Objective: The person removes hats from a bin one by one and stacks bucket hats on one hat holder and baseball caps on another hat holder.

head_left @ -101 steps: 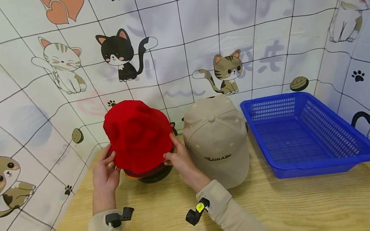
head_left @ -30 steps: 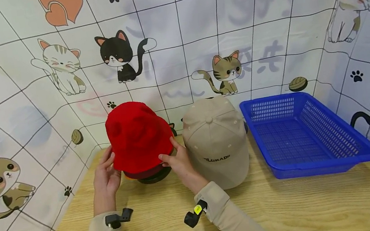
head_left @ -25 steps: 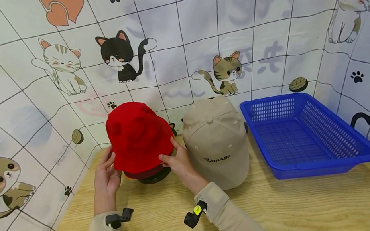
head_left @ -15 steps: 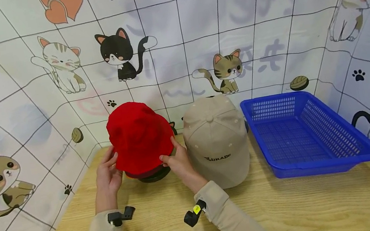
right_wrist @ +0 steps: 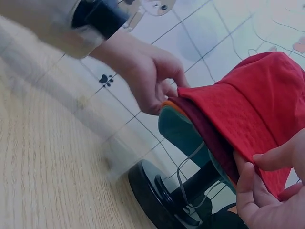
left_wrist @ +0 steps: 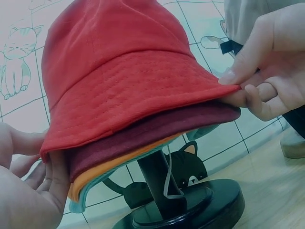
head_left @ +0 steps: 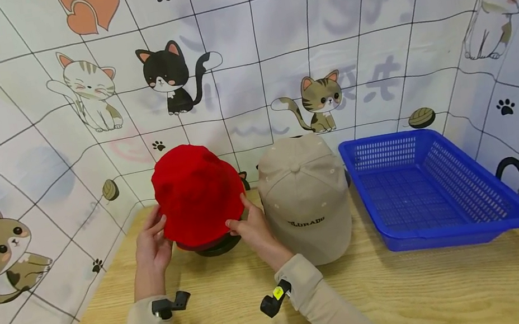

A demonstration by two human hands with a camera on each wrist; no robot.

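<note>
A red bucket hat (head_left: 198, 194) tops a stack of hats on a black stand (left_wrist: 190, 205). Under its brim show the edges of a maroon hat (left_wrist: 157, 129), an orange one (left_wrist: 119, 161) and a teal one (right_wrist: 176, 129). My left hand (head_left: 153, 247) pinches the red brim at its left side, thumb outside and fingers beneath. At the brim's right front, my right hand (head_left: 254, 229) holds it the same way, thumb on top and fingertips tucked between the red and maroon brims. A thin pale cord (right_wrist: 180, 176) hangs by the stand's post.
Close to the right of my right hand stands a beige baseball cap (head_left: 302, 195) with dark lettering. Farther right, a blue plastic basket (head_left: 454, 230) sits on the wooden table (head_left: 222, 315). A cat-patterned wall covering (head_left: 229, 36) rises directly behind.
The red hat has shifted slightly right and down, and the creases in its crown look smoother. Both hands keep hold of the brim; the left has moved a little right with it.
</note>
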